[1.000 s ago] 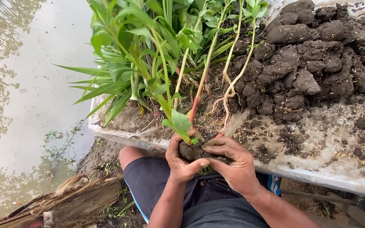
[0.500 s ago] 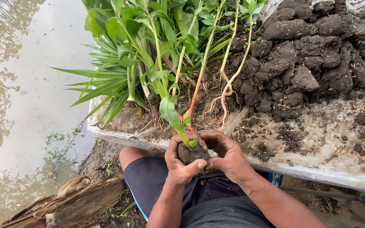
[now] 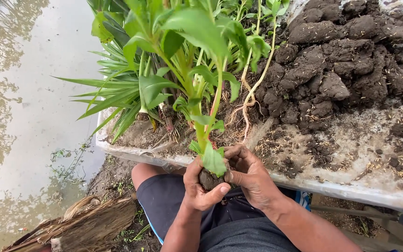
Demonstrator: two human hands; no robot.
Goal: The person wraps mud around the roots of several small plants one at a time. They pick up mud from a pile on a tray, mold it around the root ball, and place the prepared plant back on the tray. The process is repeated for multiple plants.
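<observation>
Hands: left hand [image 3: 200, 186] and right hand [image 3: 248, 175] both clasp a dark round mud ball [image 3: 209, 178] around a green leafy seedling [image 3: 201, 116], at 6 o'clock.
Risk: squeezing unevenly could crumble the ball.
Tray: pale muddy tray [image 3: 304, 184], dark soil clods [image 3: 341, 51] at 1 o'clock.

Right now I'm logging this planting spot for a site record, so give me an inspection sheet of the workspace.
Surface: pale tray, muddy, strewn with husks.
Job's things: mud ball around the root of a green seedling, upright.
Clutter: heap of dark mud clods; bunch of leafy plants lying on the tray.
Grippers: left hand and right hand both cupped around the mud ball.
Cables: nothing seen.
Surroundings: murky water to the left; dry husk debris on the bank.
</observation>
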